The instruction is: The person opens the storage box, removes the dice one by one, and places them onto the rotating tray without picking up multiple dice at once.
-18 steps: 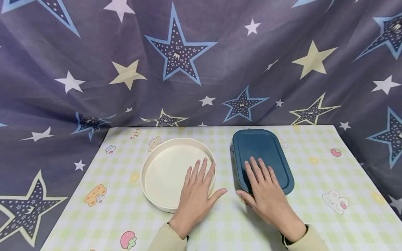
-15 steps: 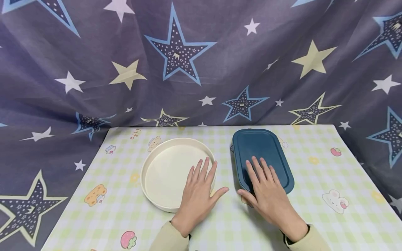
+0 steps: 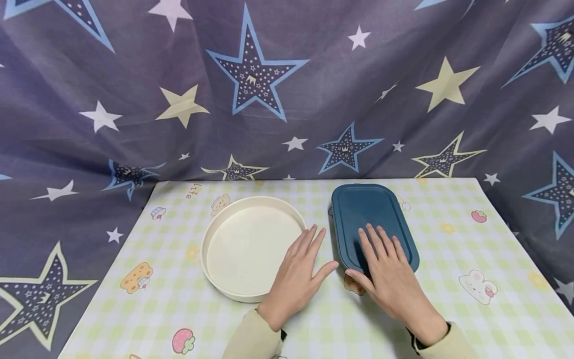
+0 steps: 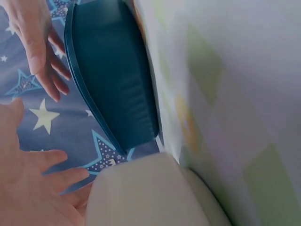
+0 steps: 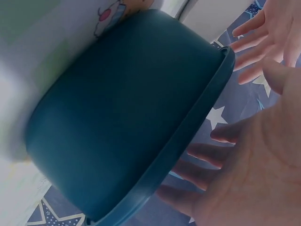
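A deep blue rectangular container (image 3: pixel 369 207) with a matching lid stands right of the table's middle; its tall side wall (image 4: pixel 113 75) shows in the left wrist view. Above the near end of that lid, my right hand (image 3: pixel 390 276) is held palm down, fingers spread. In the left wrist view a gap shows between those fingers and the lid. To the left sits a round cream tray (image 3: pixel 251 249) with a low rim and nothing in it. My left hand (image 3: pixel 298 274), fingers straight, hovers by the tray's right rim, its thumb toward the container. Neither hand holds anything.
A green and white checked cloth with cartoon prints covers the table (image 3: pixel 448 309). Behind and beside it hangs a dark purple curtain (image 3: pixel 314 89) with stars. Between tray and container runs a narrow strip of cloth.
My left hand has moved right, from over the tray's inside to beside its right rim. The right hand has shifted slightly right above the lid. Tray and container stay in place.
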